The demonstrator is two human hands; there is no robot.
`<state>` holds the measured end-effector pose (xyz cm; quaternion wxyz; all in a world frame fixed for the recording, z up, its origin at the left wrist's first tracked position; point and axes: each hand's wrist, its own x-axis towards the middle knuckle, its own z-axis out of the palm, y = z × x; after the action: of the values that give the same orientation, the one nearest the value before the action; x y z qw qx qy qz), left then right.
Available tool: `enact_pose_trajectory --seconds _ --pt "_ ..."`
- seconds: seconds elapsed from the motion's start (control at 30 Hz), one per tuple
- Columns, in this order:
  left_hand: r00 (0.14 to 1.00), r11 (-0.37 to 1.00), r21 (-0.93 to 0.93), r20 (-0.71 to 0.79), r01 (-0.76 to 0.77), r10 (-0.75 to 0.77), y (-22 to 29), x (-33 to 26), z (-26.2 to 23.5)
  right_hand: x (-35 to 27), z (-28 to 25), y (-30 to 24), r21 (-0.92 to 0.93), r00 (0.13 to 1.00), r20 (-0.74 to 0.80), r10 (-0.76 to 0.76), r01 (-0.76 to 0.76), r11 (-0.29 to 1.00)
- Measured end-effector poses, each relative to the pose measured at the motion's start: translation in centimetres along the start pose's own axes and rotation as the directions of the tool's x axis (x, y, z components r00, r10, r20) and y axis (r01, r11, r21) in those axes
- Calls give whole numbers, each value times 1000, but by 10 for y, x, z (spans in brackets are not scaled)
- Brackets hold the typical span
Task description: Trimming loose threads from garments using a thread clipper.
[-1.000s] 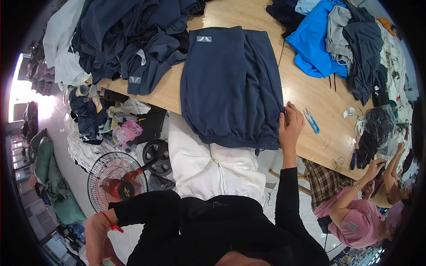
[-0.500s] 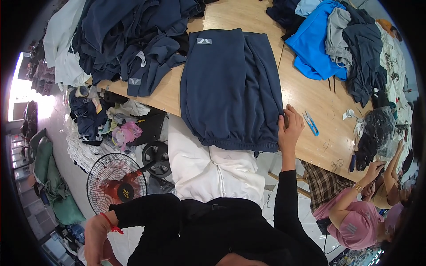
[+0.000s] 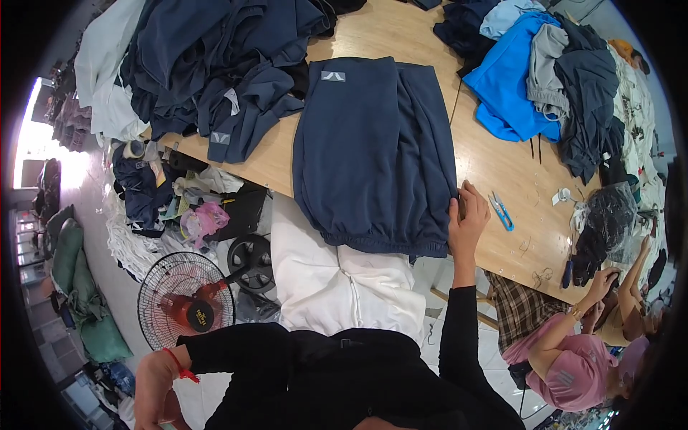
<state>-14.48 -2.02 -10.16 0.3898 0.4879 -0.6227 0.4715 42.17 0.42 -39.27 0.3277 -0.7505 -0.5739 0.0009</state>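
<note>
Folded dark navy trousers point(image 3: 358, 158) with an elastic waistband and a small pale patch lie on the table, their waist end overhanging the near edge. My right hand point(image 3: 469, 215) rests at their lower right side. Its thumb touches the fabric edge and its loosely bent fingers stand apart from the thumb, with no grip visible. Just right of that hand is a pair of blue-handled thread snips point(image 3: 503, 213). My left hand point(image 3: 154, 390), with a red cord at the wrist, hangs at the lower left, away from the table; its fingers are hidden.
Navy garments point(image 3: 215, 57) are heaped at the far left of the wooden table point(image 3: 358, 29). Blue, grey and dark clothes point(image 3: 516, 79) lie at the far right. A standing fan point(image 3: 186, 301) is at left. A co-worker in pink point(image 3: 573, 358) sits at right.
The table and everything on it sit slightly lower in view. My right hand stays beside the trousers, and my left hand remains at the lower left.
</note>
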Motion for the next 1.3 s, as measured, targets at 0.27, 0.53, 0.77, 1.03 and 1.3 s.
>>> enact_pose_trajectory --seconds 0.27,0.53,0.77,1.03,1.3 --pt "1000 1000 -12 12 -25 26 1 -3 3 0 -1 -3 8 1000 -3 11 -11 1000" --pt "824 828 395 -551 397 -132 -52 -42 -41 58 11 -37 319 998 19 -52 43 947" --pt "-179 -590 47 -931 806 -319 -123 -300 -145 94 57 -3 -291 988 152 -32 76 954" --pt "-53 -780 332 -905 530 -422 -122 -380 -197 131 75 34 -364 998 66 -9 33 931" --pt "-9 -239 -36 -993 970 115 -104 -392 -207 142 80 36 -214 998 -51 -22 11 977"
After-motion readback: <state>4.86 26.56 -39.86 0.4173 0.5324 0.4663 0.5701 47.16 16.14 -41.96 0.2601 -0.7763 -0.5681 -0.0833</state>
